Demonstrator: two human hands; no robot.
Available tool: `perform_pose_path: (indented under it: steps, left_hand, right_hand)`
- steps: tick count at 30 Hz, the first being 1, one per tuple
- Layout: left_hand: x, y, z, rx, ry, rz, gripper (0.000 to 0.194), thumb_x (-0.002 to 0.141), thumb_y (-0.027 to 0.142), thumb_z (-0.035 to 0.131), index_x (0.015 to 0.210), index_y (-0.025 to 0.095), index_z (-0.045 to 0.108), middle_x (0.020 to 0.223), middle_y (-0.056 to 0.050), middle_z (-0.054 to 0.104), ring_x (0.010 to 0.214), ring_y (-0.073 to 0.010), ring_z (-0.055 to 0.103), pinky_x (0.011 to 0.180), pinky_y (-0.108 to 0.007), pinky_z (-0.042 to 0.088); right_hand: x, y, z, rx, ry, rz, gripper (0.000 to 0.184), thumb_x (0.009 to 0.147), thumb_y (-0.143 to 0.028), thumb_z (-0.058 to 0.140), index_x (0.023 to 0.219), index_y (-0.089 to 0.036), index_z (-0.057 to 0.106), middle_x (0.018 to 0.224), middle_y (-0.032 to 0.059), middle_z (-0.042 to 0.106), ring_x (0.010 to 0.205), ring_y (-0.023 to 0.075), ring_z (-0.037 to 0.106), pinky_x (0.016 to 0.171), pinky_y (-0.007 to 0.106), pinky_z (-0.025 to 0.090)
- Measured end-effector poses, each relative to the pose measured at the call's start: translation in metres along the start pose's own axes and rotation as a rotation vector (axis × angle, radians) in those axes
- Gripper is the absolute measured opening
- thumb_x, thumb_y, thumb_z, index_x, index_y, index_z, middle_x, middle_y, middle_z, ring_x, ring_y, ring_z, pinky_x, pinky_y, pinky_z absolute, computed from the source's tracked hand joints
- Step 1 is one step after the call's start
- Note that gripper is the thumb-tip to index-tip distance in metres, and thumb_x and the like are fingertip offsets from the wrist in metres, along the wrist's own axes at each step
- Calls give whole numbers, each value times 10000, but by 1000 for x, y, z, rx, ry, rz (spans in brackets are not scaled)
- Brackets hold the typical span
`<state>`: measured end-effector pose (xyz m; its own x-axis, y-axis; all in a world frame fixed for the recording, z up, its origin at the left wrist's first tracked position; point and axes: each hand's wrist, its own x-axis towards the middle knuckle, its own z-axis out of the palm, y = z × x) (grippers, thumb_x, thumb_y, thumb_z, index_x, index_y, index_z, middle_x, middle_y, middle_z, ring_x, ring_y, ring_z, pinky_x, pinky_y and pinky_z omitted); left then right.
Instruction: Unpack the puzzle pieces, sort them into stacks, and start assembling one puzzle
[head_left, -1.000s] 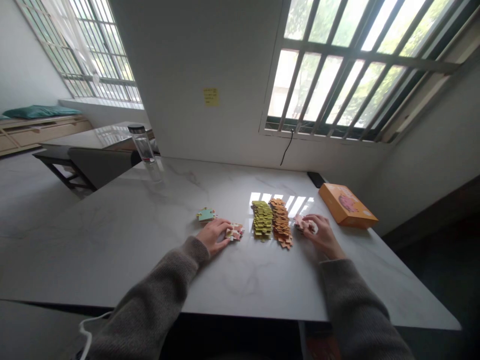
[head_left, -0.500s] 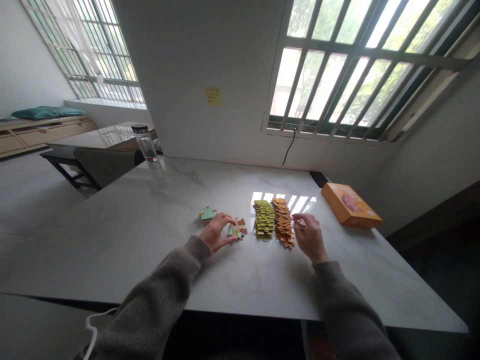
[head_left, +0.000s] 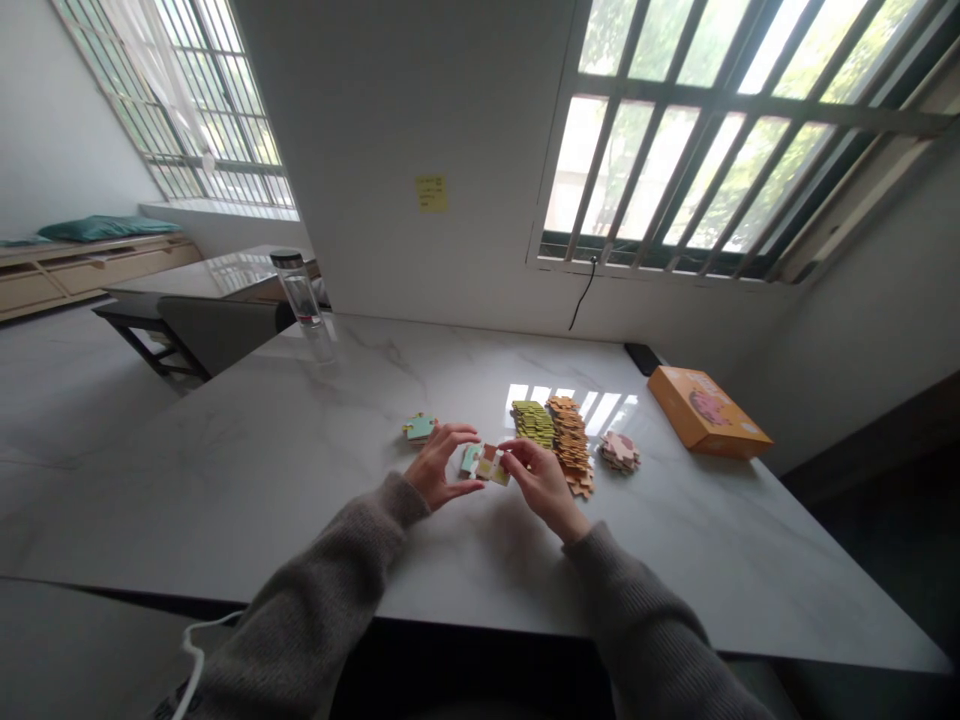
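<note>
My left hand [head_left: 442,466] curves its thumb and fingers round the edges of a small bunch of jigsaw puzzle pieces [head_left: 471,460], mint green at the left and brown and cream beside it. From the right, my right hand [head_left: 546,486] pinches a pale puzzle piece [head_left: 496,470] against this bunch; its fingertips partly cover it. A pile of mint-green pieces [head_left: 418,428] lies just beyond my left hand. Past my right hand stand a row of overlapping olive-green pieces [head_left: 532,422], partly hidden by the hand, and a row of orange-brown pieces [head_left: 571,440].
A pile of pale pink pieces [head_left: 620,452] lies right of the rows. Farther right are an orange box [head_left: 705,410] and a black phone [head_left: 643,359]. A glass bottle [head_left: 298,290] stands at the far left edge of the marble-patterned table [head_left: 300,480].
My right hand has moved left from the pink pile to the pieces at my left hand, bringing a piece along. The pink pile is now uncovered. My left hand has stayed nearly in place.
</note>
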<state>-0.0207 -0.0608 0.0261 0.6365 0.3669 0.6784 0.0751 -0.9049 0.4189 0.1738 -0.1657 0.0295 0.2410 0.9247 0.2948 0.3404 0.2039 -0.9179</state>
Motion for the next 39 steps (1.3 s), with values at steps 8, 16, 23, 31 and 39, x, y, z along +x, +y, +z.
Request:
perform_pose_path:
  steps: [8,16,23,31,39]
  left_hand:
    - [2,-2,-3,-73,-90,86,221,854,334,736,1033,224,669,1126,-77,709,1056,-224,631,969,-391,490]
    - [-12,-72,-62,231,122,-286,174,851,336,679,973,213,696,1121,-79,716,1051,-274,619,985,-478,469]
    - [-21,-93,-61,243,-5,-445,185,822,346,658,952,219,692,1063,-61,717,1052,-269,627,999,-453,468]
    - [-11,-62,-43,313,25,-274,157,846,317,639,962,220,684,1163,-80,656,1084,-262,566,1043,-463,424]
    - [2,-20,3,152,-416,-77,273,800,277,687,1066,235,649,1263,-61,626,1152,-259,528,1069,-421,412]
  right_hand:
    - [-5,-1,2,-69,-34,-49,329,927,-399,605,1185,-199,569,774,-3,646,654,147,562,618,272,430]
    - [-10,-1,1,-515,25,-322,228,941,-205,534,1159,-218,603,941,60,658,935,236,570,863,397,417]
    - [-12,0,1,-767,-118,-416,262,946,-177,555,1195,-236,609,1126,84,666,1092,262,540,943,410,381]
    - [-3,6,8,-895,-155,-431,209,932,-261,626,1139,-244,598,1208,86,627,1164,271,494,984,418,355]
    - [-1,8,9,-863,-147,-370,293,851,-247,690,1115,-213,568,1100,84,632,1098,271,502,952,396,378]
